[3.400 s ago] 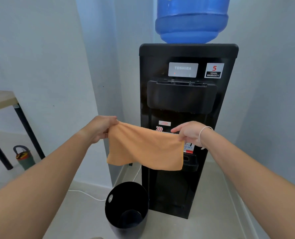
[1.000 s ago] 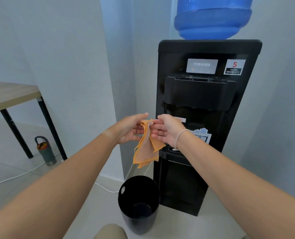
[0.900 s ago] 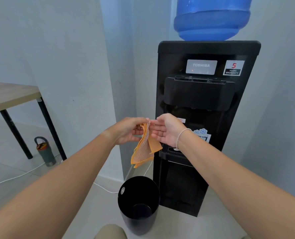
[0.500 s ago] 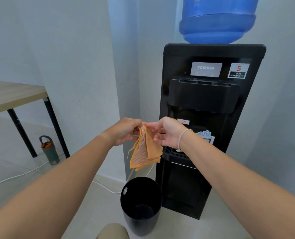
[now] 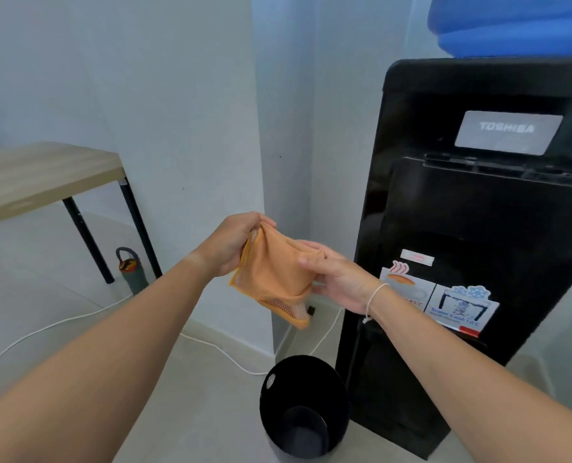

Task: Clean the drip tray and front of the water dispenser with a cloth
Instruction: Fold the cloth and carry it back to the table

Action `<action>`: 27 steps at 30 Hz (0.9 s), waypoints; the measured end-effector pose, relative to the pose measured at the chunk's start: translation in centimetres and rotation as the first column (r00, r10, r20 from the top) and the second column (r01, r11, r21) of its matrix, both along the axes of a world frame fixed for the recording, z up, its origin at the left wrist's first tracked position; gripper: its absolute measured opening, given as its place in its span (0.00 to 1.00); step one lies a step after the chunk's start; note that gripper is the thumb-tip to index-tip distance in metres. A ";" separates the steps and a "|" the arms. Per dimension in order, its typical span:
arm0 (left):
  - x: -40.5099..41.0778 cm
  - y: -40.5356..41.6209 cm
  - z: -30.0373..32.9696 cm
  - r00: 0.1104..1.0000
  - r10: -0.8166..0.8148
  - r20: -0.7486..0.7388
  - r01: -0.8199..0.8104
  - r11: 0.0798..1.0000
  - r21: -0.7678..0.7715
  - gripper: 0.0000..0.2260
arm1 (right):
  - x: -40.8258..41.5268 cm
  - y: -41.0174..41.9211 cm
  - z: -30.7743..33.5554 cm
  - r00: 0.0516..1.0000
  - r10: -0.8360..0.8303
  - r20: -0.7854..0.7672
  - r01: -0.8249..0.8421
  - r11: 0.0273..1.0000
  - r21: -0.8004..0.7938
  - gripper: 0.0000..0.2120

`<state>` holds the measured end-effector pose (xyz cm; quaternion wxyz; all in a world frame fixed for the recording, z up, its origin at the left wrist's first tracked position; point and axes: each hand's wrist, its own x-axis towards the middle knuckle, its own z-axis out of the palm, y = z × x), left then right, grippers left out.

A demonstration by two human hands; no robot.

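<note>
Both hands grasp the folded orange cloth (image 5: 274, 279) at frame centre: the left hand (image 5: 234, 243) pinches its top corner, the right hand (image 5: 336, 277) grips its side. No wiping shows yet; the Toshiba water dispenser (image 5: 472, 228) at right, drip tray hidden, remains uncleaned.

The water dispenser (image 5: 472, 228) stands at the right, a bottle (image 5: 512, 25) on top. A bin (image 5: 303, 406) sits on the floor just left of its base. Far left, a flask (image 5: 130, 270) stands under the bench (image 5: 40, 175).
</note>
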<state>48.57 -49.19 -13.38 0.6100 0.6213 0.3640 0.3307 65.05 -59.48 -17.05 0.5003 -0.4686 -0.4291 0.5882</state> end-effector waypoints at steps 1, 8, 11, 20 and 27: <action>-0.4 1.1 0.0 1.000 0.021 0.009 -0.021 1.000 -0.012 0.14 | -0.2 1.4 0.1 0.999 -0.017 0.030 0.017 1.000 0.019 0.24; -5.8 8.2 2.3 0.940 0.146 -0.307 -0.111 0.985 0.131 0.13 | -3.5 11.3 4.1 0.970 -0.178 0.165 0.150 0.974 0.169 0.08; -9.5 9.5 6.1 0.853 0.176 -0.491 -0.103 0.980 0.171 0.13 | -6.4 14.4 8.2 0.958 -0.105 0.267 0.053 0.980 0.193 0.12; -18.6 11.3 20.5 0.853 0.155 -0.499 -0.083 0.983 0.164 0.13 | -15.9 21.1 23.1 0.851 0.133 0.509 -0.279 0.934 0.222 0.13; -26.1 15.0 28.5 0.852 0.361 -0.380 -0.274 0.925 0.264 0.08 | -21.7 26.2 30.1 0.838 0.270 0.474 -0.368 0.921 0.128 0.17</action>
